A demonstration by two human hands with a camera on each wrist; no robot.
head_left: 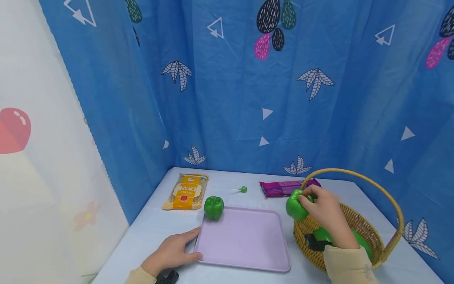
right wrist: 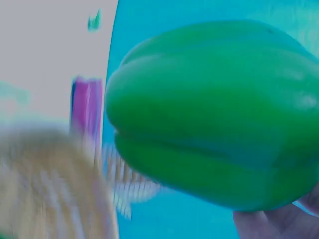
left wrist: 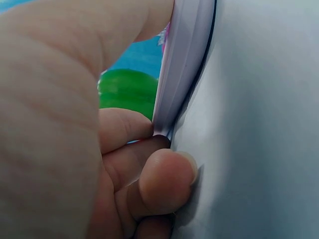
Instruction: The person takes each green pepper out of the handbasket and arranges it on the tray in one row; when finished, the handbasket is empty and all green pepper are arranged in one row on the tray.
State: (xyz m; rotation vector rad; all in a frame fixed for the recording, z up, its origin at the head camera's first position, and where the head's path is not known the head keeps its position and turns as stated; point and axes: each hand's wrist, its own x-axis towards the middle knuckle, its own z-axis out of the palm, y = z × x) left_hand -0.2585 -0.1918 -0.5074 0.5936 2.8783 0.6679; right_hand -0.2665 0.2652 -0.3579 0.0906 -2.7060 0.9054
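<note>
A blue patterned curtain (head_left: 234, 98) hangs behind the white table (head_left: 142, 236). On the table's right stands a wicker basket (head_left: 301, 238), only a blur in the right wrist view; the right forearm (head_left: 341, 232) hides part of the green contents (head_left: 363, 244) in it. Left of the basket lies a lilac tray (head_left: 244, 240), its rim seen edge-on in the left wrist view alone, with fingers low beside it. The left hand (head_left: 173, 250) lies low, thumb and forefinger apart, touching the tray's left edge. The right hand (head_left: 324, 207) reaches over the basket's left side, clamped on a green pepper (head_left: 295, 206), whose lobed flank the right wrist view shows closely. Farther back lie a yellow packet (head_left: 187, 192) and a purple packet (head_left: 281, 188), crossed by the basket's handle (head_left: 354, 172). A second pepper (head_left: 214, 208) sits at the tray's far left corner. Between the packets lies a small green lollipop-like piece (head_left: 242, 189).
</note>
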